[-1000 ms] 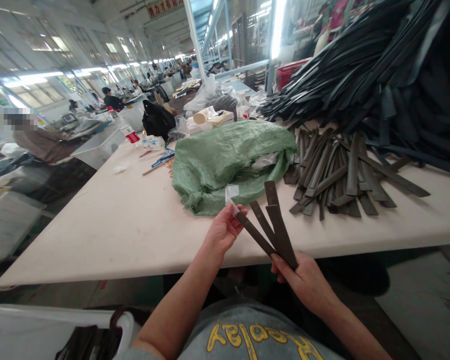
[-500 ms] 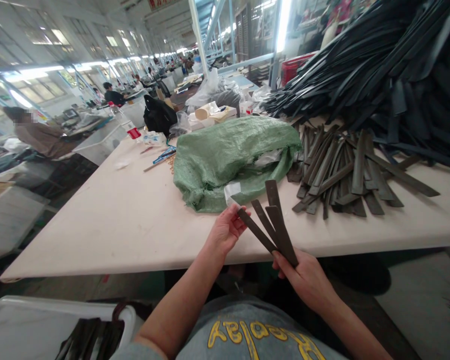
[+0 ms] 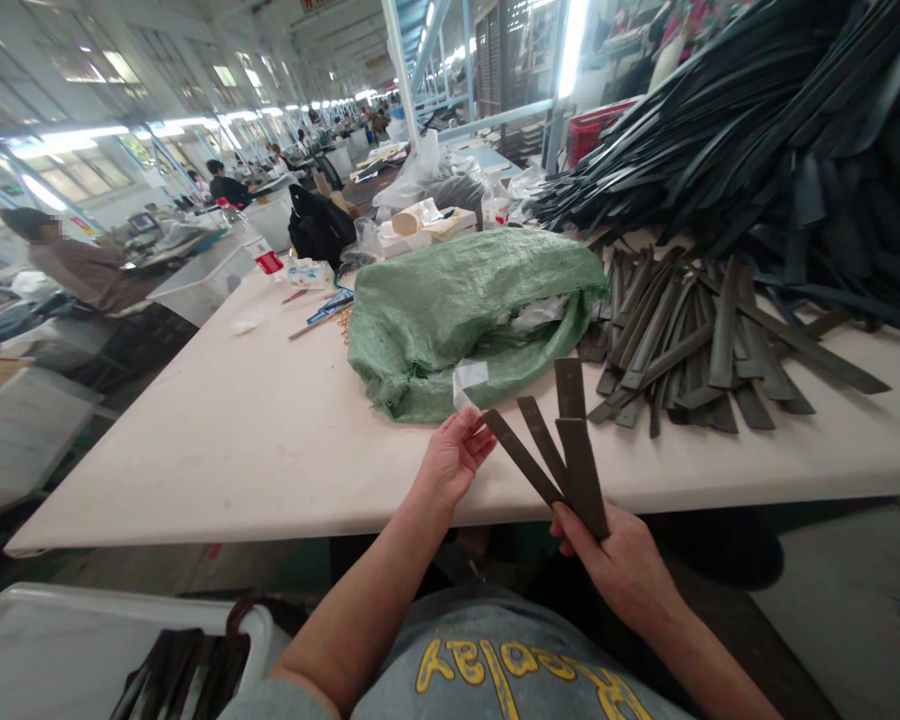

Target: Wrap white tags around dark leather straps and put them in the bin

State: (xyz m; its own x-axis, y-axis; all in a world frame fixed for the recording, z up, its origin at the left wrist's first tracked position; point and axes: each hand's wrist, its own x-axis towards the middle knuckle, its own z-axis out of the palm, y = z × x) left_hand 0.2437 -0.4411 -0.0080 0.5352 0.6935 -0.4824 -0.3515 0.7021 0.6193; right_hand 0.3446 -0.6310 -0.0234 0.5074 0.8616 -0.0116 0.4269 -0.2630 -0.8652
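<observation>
My right hand [image 3: 626, 565] grips several flat dark brown strips [image 3: 586, 475] at their lower ends, and they fan upward from it. Between the thumb and fingers of my left hand [image 3: 454, 455] is a small whitish, film-like piece [image 3: 468, 384], standing up from the fingertips. The tip of the leftmost strip lies right beside those fingertips; whether they touch is hard to see. Behind both hands a green woven sack [image 3: 465, 300] rests on the table, its opening facing me. A loose heap of similar brown strips [image 3: 679, 350] lies to the right.
A big pile of long black strips [image 3: 720, 150] rises at the table's [image 3: 255, 450] back right. Toward the back stand a bottle [image 3: 261, 255] and a black bag [image 3: 319, 228]. At lower left, a white bin [image 3: 120, 600] holds dark strips. Other people sit farther off.
My right hand and its strips have shifted slightly right, spreading the strip tips a little away from my left fingers. My left hand still pinches the whitish piece in nearly the same place.
</observation>
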